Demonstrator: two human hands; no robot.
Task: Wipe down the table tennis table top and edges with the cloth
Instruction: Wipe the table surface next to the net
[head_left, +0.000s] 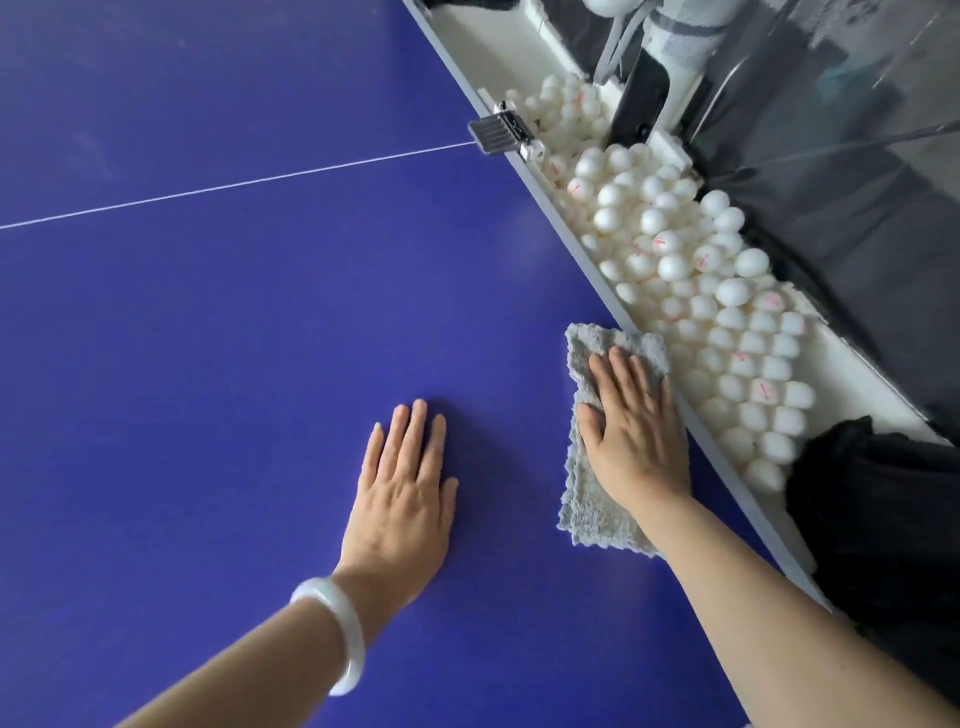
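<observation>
The blue table tennis table top fills most of the view, with a thin white line crossing it. A folded grey cloth lies flat on the blue surface right beside the table's grey right edge. My right hand presses flat on the cloth, fingers straight and together. My left hand rests flat on the bare table to the left of the cloth, fingers straight; a white bangle sits on that wrist.
A white trough along the table's right edge holds several white balls. A grey clamp grips the edge at the white line. Dark netting and a black cloth bundle lie beyond the trough.
</observation>
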